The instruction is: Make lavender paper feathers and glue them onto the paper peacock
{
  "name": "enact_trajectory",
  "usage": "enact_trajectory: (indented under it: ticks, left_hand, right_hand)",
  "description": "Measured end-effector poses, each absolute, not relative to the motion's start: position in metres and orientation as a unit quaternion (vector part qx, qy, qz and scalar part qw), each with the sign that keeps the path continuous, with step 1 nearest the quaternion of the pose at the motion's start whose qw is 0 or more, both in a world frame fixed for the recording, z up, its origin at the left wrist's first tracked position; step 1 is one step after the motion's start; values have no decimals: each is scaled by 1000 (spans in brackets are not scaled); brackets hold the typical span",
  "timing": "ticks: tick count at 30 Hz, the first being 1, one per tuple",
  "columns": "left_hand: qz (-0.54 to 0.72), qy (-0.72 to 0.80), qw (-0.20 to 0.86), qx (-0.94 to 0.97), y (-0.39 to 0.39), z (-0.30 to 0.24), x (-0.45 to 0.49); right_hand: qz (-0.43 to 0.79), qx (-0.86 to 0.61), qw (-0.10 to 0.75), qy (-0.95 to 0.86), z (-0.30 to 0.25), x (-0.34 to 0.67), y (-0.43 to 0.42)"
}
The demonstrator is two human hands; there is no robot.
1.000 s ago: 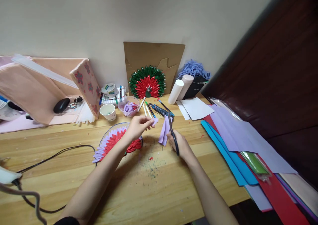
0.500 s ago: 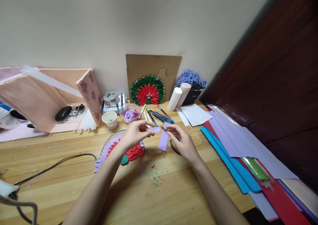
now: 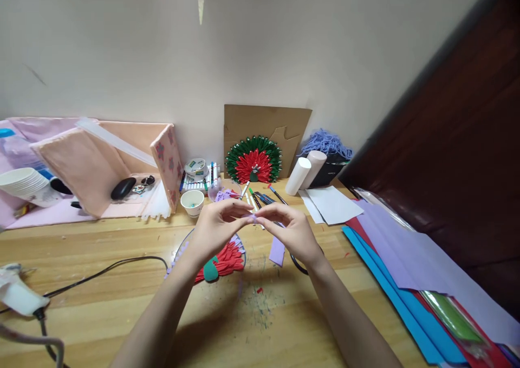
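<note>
My left hand [image 3: 217, 224] and my right hand [image 3: 290, 230] meet at the fingertips over the table. Between them they pinch a small purple piece [image 3: 254, 218] that looks like foam sheet or paper; the fingers cover part of it. Below my left forearm lies a round craft piece [image 3: 229, 262] with purple and red petals and a green shape, partly hidden by the arm. A flat purple strip [image 3: 277, 251] rests on the table under my right hand. Beside it, a black loop like a scissors handle [image 3: 299, 265] shows from beneath my right wrist.
Behind the hands are a white paper cup [image 3: 192, 203], markers [image 3: 278, 194] and a green-and-red peacock craft [image 3: 254, 162] on cardboard. Coloured sheets [image 3: 390, 254] cover the right side. To the left are a pink box [image 3: 81, 173], a glue gun [image 3: 20, 292] and its black cord [image 3: 105, 265].
My right hand has left the dark metal tips near the purple strip and joined my left at the purple piece. The view has tilted up, so everything sits lower and farther right.
</note>
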State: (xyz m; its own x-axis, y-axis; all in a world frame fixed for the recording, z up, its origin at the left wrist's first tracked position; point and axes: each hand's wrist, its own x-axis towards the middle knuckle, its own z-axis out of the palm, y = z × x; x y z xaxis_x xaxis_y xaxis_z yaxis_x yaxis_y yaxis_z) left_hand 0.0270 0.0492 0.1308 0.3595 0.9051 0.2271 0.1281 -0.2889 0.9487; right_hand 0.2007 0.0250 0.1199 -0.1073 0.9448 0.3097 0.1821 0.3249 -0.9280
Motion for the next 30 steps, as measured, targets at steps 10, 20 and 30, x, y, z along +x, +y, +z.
enact_trajectory:
  ticks: [10, 20, 30]
  left_hand:
    - [440, 382, 371, 723, 42, 138, 23]
    - [448, 382, 408, 698, 40, 137, 27]
    - [454, 375, 377, 715, 35, 145, 27]
  right_hand:
    - [270, -448, 500, -691, 128, 197, 19]
    - [225, -382, 473, -762, 136, 207, 17]
    - [292, -436, 532, -665, 137, 200, 12]
